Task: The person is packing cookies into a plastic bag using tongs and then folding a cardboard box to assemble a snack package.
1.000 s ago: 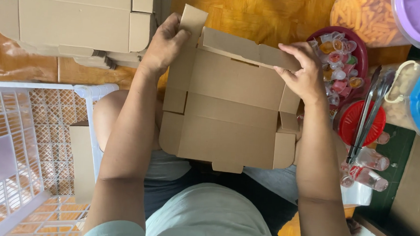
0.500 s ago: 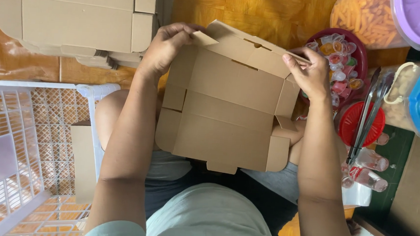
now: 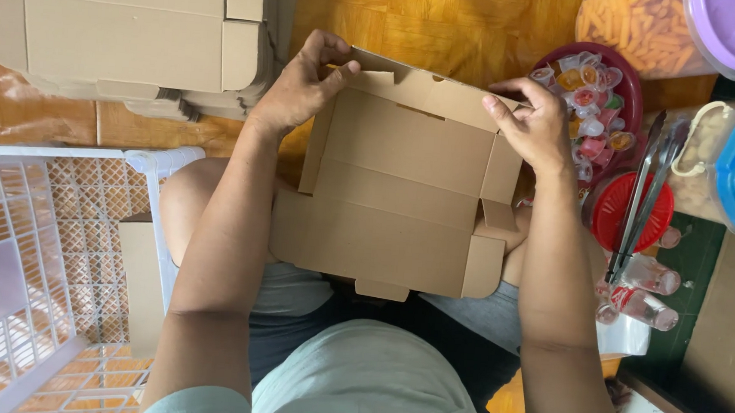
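Both hands pinch the far flap of a half-folded cardboard box (image 3: 403,192) resting on the lap — left hand (image 3: 303,85) and right hand (image 3: 528,123) at opposite corners, steadying the fold.

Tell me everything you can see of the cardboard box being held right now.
The cardboard box is plain brown corrugated board, a die-cut flat partly folded up. It lies open over the person's lap, its base panel creased across, short side flaps standing at both ends and a small tab on the near edge. The far wall is folded up and over; the left hand pinches its left corner, and the right hand grips its right corner. Nothing shows inside.
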